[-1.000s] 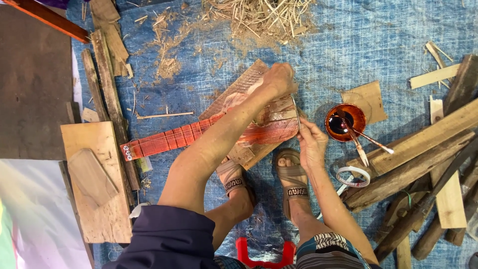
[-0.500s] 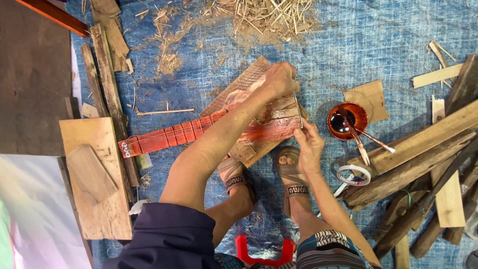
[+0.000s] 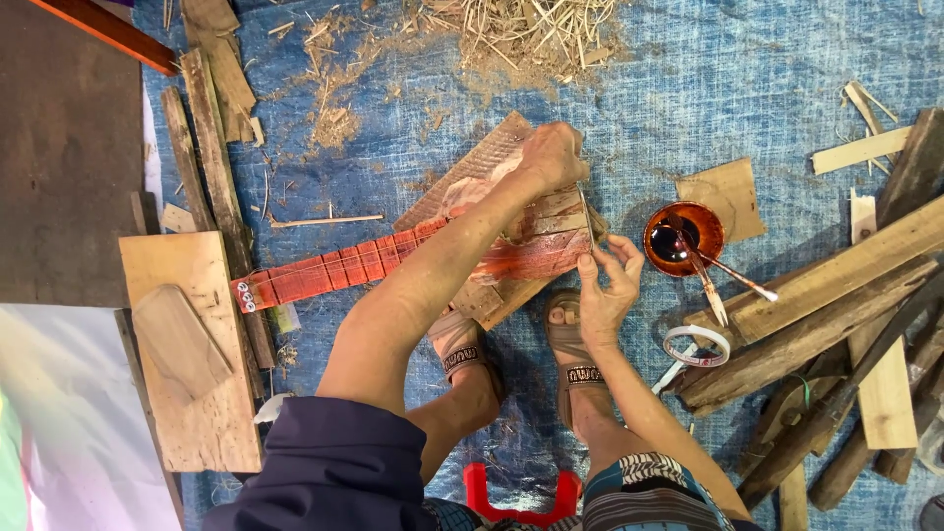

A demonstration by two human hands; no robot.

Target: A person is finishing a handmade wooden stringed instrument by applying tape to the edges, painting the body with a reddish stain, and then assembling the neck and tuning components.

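Planks (image 3: 836, 285) lie piled to the right, with a tape roll (image 3: 696, 346) and a bowl of dark stain (image 3: 682, 236) holding two sticks just beside the work. Straw shavings (image 3: 531, 29) litter the blue tarp (image 3: 767, 88) above. The left forearm crosses over the red-stained stringed instrument (image 3: 393, 258), hiding part of its body. Left hand (image 3: 553, 157) presses closed on the body's far edge; right hand (image 3: 610, 285) pinches a thin tool (image 3: 588, 218). Since half a second ago the right hand has lifted slightly toward the bowl
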